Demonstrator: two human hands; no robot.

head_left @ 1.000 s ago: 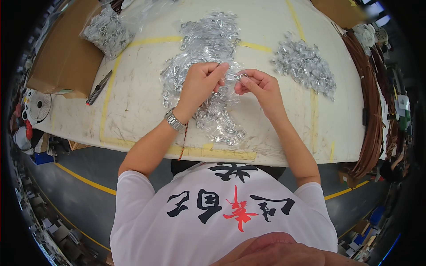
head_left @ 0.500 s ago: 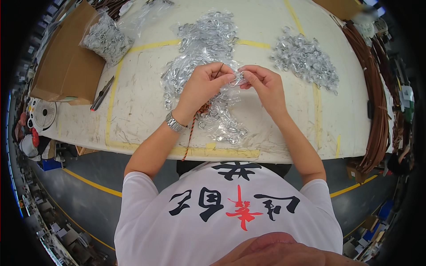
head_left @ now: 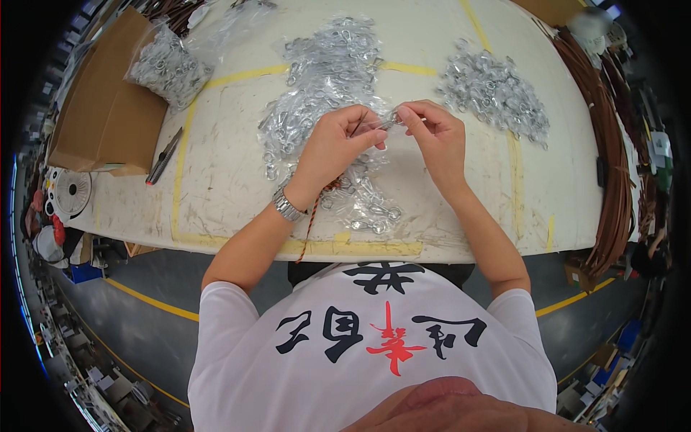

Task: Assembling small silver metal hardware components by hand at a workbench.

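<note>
A big pile of small shiny packets [head_left: 327, 79] lies in the middle of the worktop [head_left: 216, 180], and a second pile [head_left: 497, 90] lies off to the right, so a lot looks left to do. One small clear packet [head_left: 385, 124] is up in the air, just above the middle pile. The left hand [head_left: 338, 144] pinches one end of it in a tight grip. The right hand [head_left: 432, 133] pinches the other end with its fingertips. Both wrists bend in toward each other, and the elbows hang off the worktop's near edge.

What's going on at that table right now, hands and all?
Left hand and right hand pinch one small clear packet together. Pile of packets beneath. Nothing blocking.
</note>
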